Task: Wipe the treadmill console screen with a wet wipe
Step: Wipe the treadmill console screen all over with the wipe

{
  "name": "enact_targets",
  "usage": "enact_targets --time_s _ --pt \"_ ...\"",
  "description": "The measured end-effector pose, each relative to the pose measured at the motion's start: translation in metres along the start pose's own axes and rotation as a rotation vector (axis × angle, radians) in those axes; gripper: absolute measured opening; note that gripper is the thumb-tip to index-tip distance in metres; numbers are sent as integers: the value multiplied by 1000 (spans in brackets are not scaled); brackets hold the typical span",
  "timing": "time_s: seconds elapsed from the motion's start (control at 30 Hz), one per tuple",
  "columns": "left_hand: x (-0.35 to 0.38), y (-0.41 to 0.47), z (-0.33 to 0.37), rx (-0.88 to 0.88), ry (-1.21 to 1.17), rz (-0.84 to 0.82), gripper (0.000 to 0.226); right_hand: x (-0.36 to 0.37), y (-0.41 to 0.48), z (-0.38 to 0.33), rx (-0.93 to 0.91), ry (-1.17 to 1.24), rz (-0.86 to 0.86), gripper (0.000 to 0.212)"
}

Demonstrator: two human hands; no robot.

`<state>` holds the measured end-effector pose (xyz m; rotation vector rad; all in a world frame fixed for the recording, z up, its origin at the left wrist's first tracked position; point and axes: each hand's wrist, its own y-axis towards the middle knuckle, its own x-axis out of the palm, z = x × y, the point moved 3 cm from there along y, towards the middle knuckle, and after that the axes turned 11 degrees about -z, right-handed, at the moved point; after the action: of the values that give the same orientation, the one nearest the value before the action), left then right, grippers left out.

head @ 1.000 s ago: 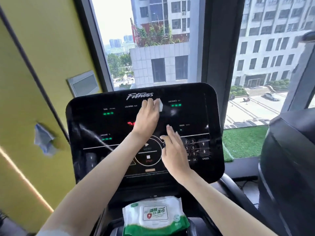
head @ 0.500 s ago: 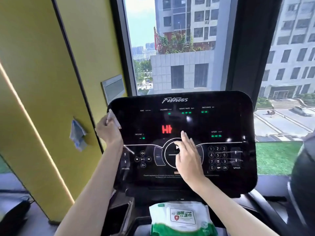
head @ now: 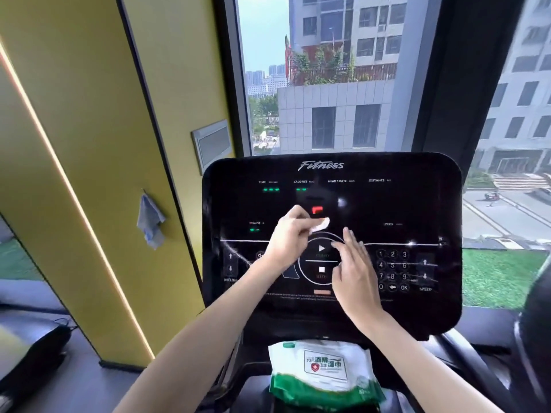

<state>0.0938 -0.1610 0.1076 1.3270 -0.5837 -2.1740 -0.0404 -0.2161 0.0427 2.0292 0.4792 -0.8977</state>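
The black glossy treadmill console screen (head: 402, 204) stands straight ahead, with green and red lit readouts and a keypad at right. My left hand (head: 287, 239) pinches a small white wet wipe (head: 320, 225) against the screen's middle, just under the red readout and above the round play button. My right hand (head: 354, 272) lies flat with fingers spread on the screen, right of the round start/stop control, holding nothing. Wet streaks run across the lower part of the screen.
A white and green pack of wet wipes (head: 323, 371) lies on the tray under the console. A yellow wall (head: 89, 144) with a hanging blue cloth (head: 150, 217) is at left. Windows sit behind; a dark machine part (head: 536, 323) is at right.
My left hand has swept the wipe from the screen's upper left edge back toward the middle. My right hand has stayed near the round control. The camera view has shifted left.
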Motion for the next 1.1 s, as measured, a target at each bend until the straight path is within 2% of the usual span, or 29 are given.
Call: enact_targets --time_s 0.07,0.2,0.3,0.4,0.53,0.57,0.6,0.7,0.77,0.83,0.9,0.97,1.03,1.1 --pt "-24 -3 -5 -96 -92 151 22 -1 -2 3 2 -4 3 48" --pt "-80 -17 -52 -578 -69 529 24 -4 -7 11 19 -10 8 48" --pt "-69 -13 -55 -705 -11 535 29 -8 -8 17 39 -8 5 48" --pt "-20 3 -24 -560 40 437 34 -9 -9 23 71 19 10 49" --pt "61 8 33 -159 -50 47 31 -10 -14 27 75 40 2 44" --pt "68 4 41 -88 -69 -15 30 -11 -16 29 68 39 3 41" --pt "66 0 43 -59 -76 -5 29 -12 -19 31 61 40 8 37" --pt "30 -11 18 -168 -81 287 30 -14 -25 39 58 34 20 33" --pt "-1 -18 -4 -366 -107 484 24 -13 -26 43 69 30 28 32" --pt "-15 -22 -24 -575 -92 576 20 -13 -27 46 80 32 30 31" --pt "-7 -23 -31 -712 -38 585 22 -14 -28 48 72 29 32 31" --pt "16 -24 -17 -701 7 552 23 -15 -29 52 54 22 30 31" --pt "52 -18 14 -537 58 397 24 -17 -29 57 57 29 28 32" --pt "87 -9 50 -275 29 141 25 -19 -30 63 75 36 36 32"
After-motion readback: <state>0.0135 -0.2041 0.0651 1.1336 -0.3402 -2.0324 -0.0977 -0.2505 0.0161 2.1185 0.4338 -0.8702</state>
